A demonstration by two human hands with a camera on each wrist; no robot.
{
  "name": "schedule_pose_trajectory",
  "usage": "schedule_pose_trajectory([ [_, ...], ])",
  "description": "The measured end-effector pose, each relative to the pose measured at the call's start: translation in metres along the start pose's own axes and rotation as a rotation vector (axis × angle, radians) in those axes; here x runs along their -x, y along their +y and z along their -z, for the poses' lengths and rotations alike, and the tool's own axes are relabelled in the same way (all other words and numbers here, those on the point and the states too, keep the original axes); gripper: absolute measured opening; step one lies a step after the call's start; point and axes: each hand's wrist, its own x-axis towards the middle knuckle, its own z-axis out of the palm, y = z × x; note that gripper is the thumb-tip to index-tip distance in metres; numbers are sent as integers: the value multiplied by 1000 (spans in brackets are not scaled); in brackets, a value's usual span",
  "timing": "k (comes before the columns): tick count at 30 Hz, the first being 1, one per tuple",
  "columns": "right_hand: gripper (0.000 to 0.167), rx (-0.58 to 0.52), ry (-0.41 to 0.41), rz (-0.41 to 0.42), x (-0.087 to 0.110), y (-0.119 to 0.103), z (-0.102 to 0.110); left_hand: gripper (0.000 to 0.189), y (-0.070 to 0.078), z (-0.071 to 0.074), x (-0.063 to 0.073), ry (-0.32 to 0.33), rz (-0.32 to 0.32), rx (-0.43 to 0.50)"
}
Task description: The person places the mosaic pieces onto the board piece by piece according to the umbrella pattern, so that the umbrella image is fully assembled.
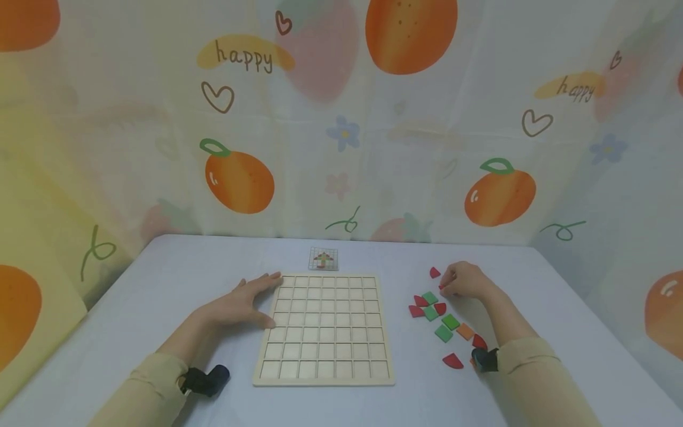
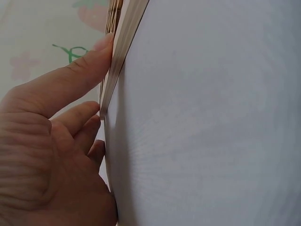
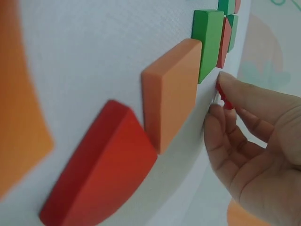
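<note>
A pale wooden board (image 1: 323, 382) with a grid of square cells lies flat on the white table. Along its left edge rests my left hand (image 1: 240, 303), thumb and fingers spread; in the left wrist view the thumb (image 2: 89, 70) touches the board's side. My right hand (image 1: 468, 281) pinches a small red piece (image 3: 225, 97) between thumb and fingers, low over the table right of the board. Beside that hand lie red quarter-circle tiles (image 1: 453, 361), green square tiles (image 1: 443, 333) and an orange tile (image 1: 465, 331). Fingers partly hide the pinched piece.
Behind the board lies a small card (image 1: 323, 259) with a coloured picture on a grid. A fruit-patterned cloth (image 1: 341, 178) hangs beyond the table's back edge. One more orange tile is mostly hidden behind the right wrist camera (image 1: 485, 359).
</note>
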Motion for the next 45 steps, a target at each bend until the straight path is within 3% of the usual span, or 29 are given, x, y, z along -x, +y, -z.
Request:
schedule_pose_trajectory([
  [8, 12, -11, 0, 4, -3, -5, 0, 98, -3, -1, -2, -1, 4, -1],
  [16, 15, -50, 78, 55, -9, -11, 0, 97, -2, 0, -1, -11, 11, -4],
  [28, 25, -311, 175, 133, -18, -46, -6, 94, -2, 0, -2, -13, 13, -2],
  [34, 28, -479, 146, 177, -24, -70, -18, 94, -1, 0, -2, -16, 22, 0],
  [45, 30, -590, 42, 214, -26, -116, -44, 94, -1, 0, -2, -12, 33, -1],
])
